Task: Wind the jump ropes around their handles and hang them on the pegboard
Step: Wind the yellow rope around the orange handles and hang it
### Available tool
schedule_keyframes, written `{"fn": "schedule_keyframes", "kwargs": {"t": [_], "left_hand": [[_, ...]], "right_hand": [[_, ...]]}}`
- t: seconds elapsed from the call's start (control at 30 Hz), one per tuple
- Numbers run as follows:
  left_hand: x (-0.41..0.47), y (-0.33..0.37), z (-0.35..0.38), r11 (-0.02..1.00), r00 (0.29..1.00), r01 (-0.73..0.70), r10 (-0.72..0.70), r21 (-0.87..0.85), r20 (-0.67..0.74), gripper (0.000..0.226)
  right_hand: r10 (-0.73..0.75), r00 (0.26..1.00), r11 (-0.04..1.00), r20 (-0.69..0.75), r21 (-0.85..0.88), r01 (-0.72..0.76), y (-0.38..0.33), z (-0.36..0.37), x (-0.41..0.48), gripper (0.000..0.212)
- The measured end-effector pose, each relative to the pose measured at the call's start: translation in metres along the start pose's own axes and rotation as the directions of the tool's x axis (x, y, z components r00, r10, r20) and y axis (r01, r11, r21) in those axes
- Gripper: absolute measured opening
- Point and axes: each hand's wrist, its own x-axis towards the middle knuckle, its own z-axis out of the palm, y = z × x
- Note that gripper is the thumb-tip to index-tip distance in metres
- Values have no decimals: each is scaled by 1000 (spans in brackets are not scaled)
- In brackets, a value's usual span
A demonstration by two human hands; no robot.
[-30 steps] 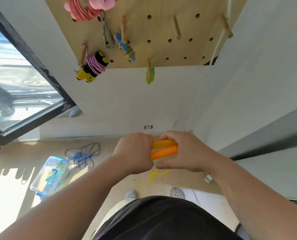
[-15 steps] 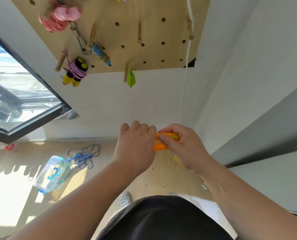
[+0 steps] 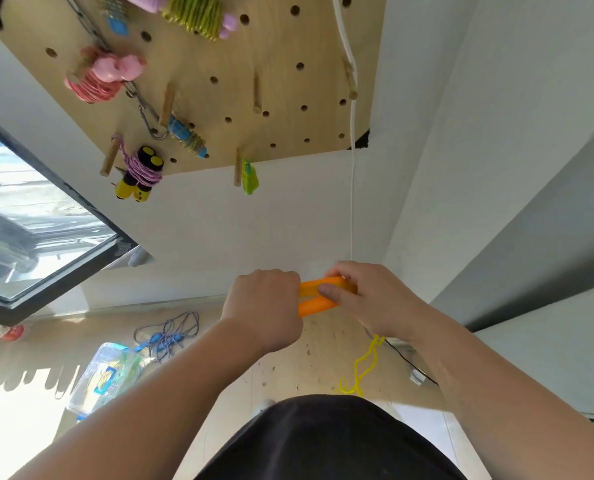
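Two orange jump-rope handles (image 3: 314, 301) lie side by side between my hands at chest height. My left hand (image 3: 266, 306) grips their left ends in a fist. My right hand (image 3: 364, 299) pinches their right ends, thumb on top. The yellow rope (image 3: 363, 367) hangs loose below my right wrist toward the floor. Above, the wooden pegboard (image 3: 281, 46) carries several wound ropes: a pink one (image 3: 105, 77), a purple rope on yellow-black handles (image 3: 141, 173), a blue-handled one (image 3: 186, 138) and a green one (image 3: 248, 176).
A blue jump rope (image 3: 167, 336) lies unwound on the floor beside a clear plastic box (image 3: 106, 374). A white cord (image 3: 352, 188) runs down the wall by the pegboard. A window (image 3: 29, 216) is at left. Bare pegs (image 3: 256, 93) stick out on the board's right half.
The view has tilted upward, so more of the pegboard shows. Both hands still hold the orange handles; the yellow rope now hangs visibly below my right wrist.
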Motion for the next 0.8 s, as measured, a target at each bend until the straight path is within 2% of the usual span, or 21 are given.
{"fn": "schedule_keyframes", "kwargs": {"t": [0.13,0.23,0.5,0.6,0.7,0.8], "left_hand": [[1,-13,-1,997,998,-4,9,-74,64,17],[4,-24,-2,997,995,1,7,-78,103,18],[14,-46,-11,995,989,46,-33,-87,142,21],[15,-52,-16,990,989,50,-30,-133,147,19],[14,-59,-21,982,985,42,-10,-185,171,19],[12,-65,-27,966,984,7,40,-257,176,23]], "right_hand": [[-9,999,998,-48,65,12,-5,14,1,20],[32,999,998,-38,46,-31,-9,18,2,34],[-32,999,949,-12,-314,27,-20,15,3,55],[-32,999,927,11,-374,34,-20,14,2,47],[-61,998,946,34,-317,69,-22,12,2,12],[-110,993,961,34,-250,115,-22,8,0,20]]}}
